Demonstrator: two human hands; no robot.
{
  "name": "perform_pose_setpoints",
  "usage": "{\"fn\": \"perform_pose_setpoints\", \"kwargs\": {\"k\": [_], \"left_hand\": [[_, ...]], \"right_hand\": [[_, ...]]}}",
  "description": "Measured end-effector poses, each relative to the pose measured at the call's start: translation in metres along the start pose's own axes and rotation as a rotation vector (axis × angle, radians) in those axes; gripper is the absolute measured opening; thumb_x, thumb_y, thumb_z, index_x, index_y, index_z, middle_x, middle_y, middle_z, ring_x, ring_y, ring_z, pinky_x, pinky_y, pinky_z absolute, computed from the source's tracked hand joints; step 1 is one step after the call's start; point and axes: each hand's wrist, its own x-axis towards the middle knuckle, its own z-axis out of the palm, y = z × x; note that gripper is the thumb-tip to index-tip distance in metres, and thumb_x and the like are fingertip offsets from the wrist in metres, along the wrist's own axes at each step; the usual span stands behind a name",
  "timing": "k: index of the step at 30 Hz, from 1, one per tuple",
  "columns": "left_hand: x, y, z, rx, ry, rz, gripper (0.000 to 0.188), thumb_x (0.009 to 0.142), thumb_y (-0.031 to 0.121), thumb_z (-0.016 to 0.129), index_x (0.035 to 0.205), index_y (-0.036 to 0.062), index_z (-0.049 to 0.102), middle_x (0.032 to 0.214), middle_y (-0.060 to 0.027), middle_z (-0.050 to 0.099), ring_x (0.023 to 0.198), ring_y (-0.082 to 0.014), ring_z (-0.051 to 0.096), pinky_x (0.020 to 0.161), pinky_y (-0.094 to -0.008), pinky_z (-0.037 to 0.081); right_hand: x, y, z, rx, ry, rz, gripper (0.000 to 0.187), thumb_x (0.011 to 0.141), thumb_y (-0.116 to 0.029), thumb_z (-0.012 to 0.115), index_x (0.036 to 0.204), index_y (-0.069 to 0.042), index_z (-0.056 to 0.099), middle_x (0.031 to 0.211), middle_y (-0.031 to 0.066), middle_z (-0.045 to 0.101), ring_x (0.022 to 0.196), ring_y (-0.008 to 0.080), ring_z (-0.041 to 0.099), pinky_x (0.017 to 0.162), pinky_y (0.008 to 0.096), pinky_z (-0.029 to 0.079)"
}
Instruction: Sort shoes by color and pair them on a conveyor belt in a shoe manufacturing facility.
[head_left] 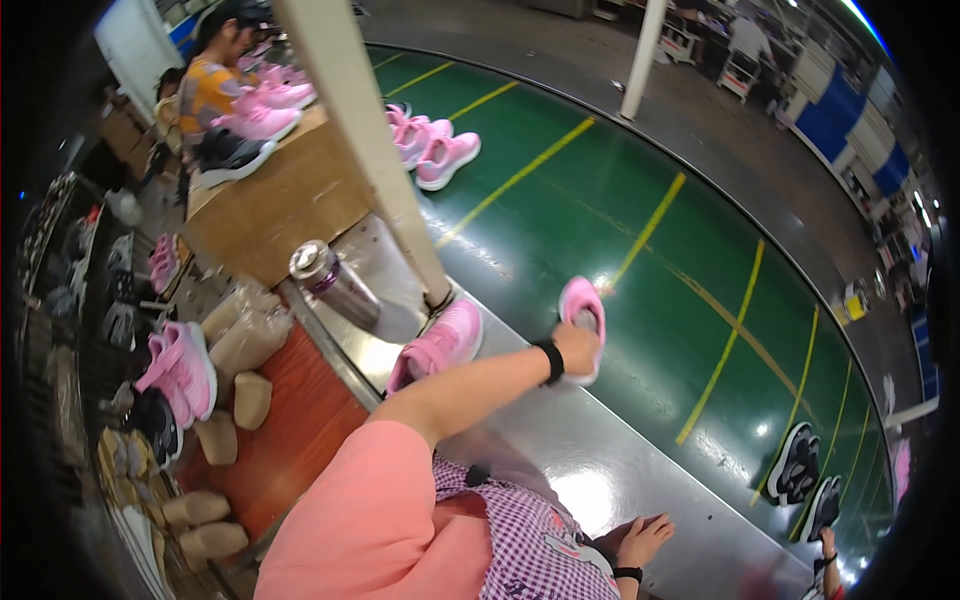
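My left hand [575, 350] reaches out over the edge of the green conveyor belt [560, 210], its fingers closed on the heel end of a pink sneaker [578, 298] with a white sole. Some of those fingers are hidden inside the shoe. Nearer my left forearm, a second pink sneaker [448, 340] stands on the metal ledge [600, 440], partly covered by the arm. My right hand [646, 540] is at the ledge close to my checkered apron [530, 540], fingers stretched out and holding nothing.
A metal tumbler [335, 285] stands by a cream post [365, 140]. Pink sneakers [445, 155] sit farther up the belt; black sneakers [795, 465] lie at right, near a co-worker's hand [828, 543]. Shoe lasts [215, 540] and pink shoes [185, 370] are at left. Another person [210, 95] sits behind a cardboard box [280, 190].
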Motion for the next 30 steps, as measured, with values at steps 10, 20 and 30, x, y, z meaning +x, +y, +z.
{"fn": "perform_pose_setpoints", "kwargs": {"k": [10,20,30], "left_hand": [[-0.134,0.146,0.066,0.027,-0.124,0.271,0.011,0.064,0.014,0.063,0.072,0.0086,0.069,0.077,-0.01,0.066,0.075,-0.0248,0.063,0.081,-0.0369,0.037],[-0.17,0.192,0.075,-0.313,0.011,0.292,0.019,0.073,0.02,0.063,0.081,0.0021,0.065,0.079,-0.0137,0.062,0.077,-0.03,0.062,0.07,-0.04,0.048],[-0.143,0.179,0.05,-0.033,0.468,0.348,0.026,0.072,0.017,0.06,0.094,0.0036,0.06,0.091,-0.0082,0.059,0.092,-0.0236,0.056,0.079,-0.0338,0.043]], "right_hand": [[0.028,0.019,-0.006,0.264,0.277,-0.367,0.047,0.093,-0.023,0.052,0.13,0.004,0.043,0.126,0.0305,0.047,0.117,0.0425,0.045,0.1,0.0472,0.035],[0.017,-0.049,-0.059,0.803,-0.478,-0.518,0.049,0.09,-0.008,0.054,0.136,-0.001,0.039,0.123,0.0182,0.055,0.11,0.0219,0.056,0.087,0.0305,0.047],[0.007,-0.084,-0.04,0.619,-0.201,-0.758,0.047,0.085,-0.008,0.051,0.13,-0.002,0.039,0.073,0.0239,0.058,0.067,0.0399,0.06,0.059,0.0442,0.046]]}}
